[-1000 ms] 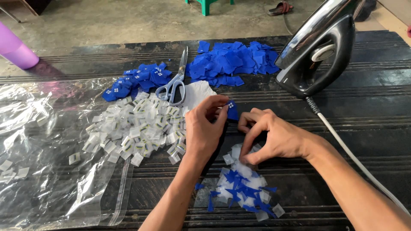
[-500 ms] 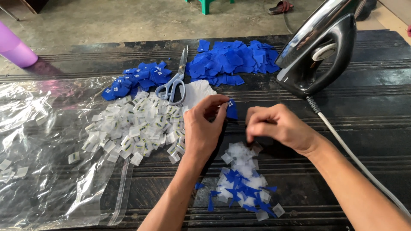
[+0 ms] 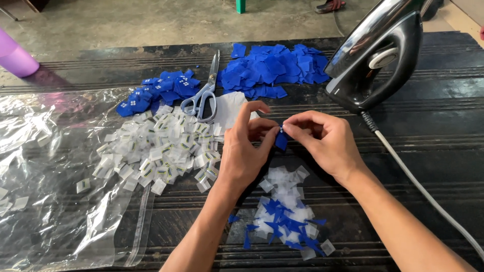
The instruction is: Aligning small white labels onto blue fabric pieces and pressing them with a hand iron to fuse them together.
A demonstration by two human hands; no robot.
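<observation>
My left hand [image 3: 244, 151] and my right hand [image 3: 325, 143] meet over the dark table, both pinching one small blue fabric piece [image 3: 281, 140] with a tiny white patch at its top. A heap of small white squares [image 3: 159, 153] lies to the left of my left hand. Below my hands sits a scatter of white and blue scraps [image 3: 287, 211]. At the back are two piles of blue pieces, a small one [image 3: 159, 90] and a larger one [image 3: 277, 68].
Scissors [image 3: 204, 93] lie between the blue piles. A black iron [image 3: 380, 55] stands at the right, its cord [image 3: 418, 181] running down past my right arm. Clear plastic sheeting [image 3: 45, 176] covers the left of the table. A purple cup [image 3: 15, 55] is far left.
My right hand dipped toward the scrap pile half a second ago, then came back up to my left hand; both now pinch the blue piece.
</observation>
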